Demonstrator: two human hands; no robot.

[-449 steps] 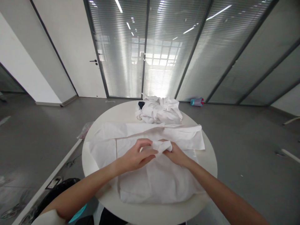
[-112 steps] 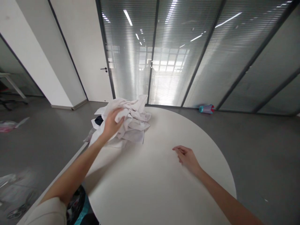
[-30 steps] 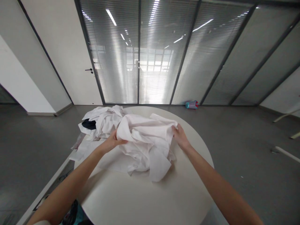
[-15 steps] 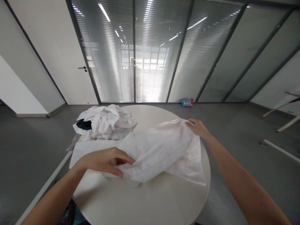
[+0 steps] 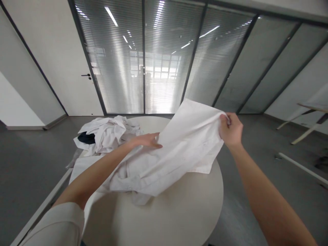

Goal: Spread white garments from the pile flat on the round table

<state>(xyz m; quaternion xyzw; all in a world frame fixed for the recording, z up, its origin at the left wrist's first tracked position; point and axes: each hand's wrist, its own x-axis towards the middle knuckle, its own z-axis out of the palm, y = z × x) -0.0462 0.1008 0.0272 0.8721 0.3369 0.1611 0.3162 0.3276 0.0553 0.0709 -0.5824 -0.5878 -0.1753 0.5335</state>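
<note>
A white garment point(image 5: 179, 147) lies loosely across a round white table point(image 5: 164, 218); its exact kind is hard to tell from its folds. My right hand point(image 5: 232, 129) grips one end of it and holds that end up above the table's right side, so the fabric slopes down to the left. Over the garment's middle, my left hand point(image 5: 148, 140) rests at or just above the fabric with thumb and fingers apart. Wrinkled lower folds lie under and beside my left forearm.
A crumpled pile of white cloth point(image 5: 110, 133) with a dark piece point(image 5: 86, 138) in it sits at the table's back left. Beyond stand a glass partition point(image 5: 164, 68) and a white door point(image 5: 58, 61). A table with light legs point(image 5: 307, 126) is at far right.
My right hand has lifted its end of the garment and turned, raising a wide panel. My left hand has moved forward and right along the fabric.
</note>
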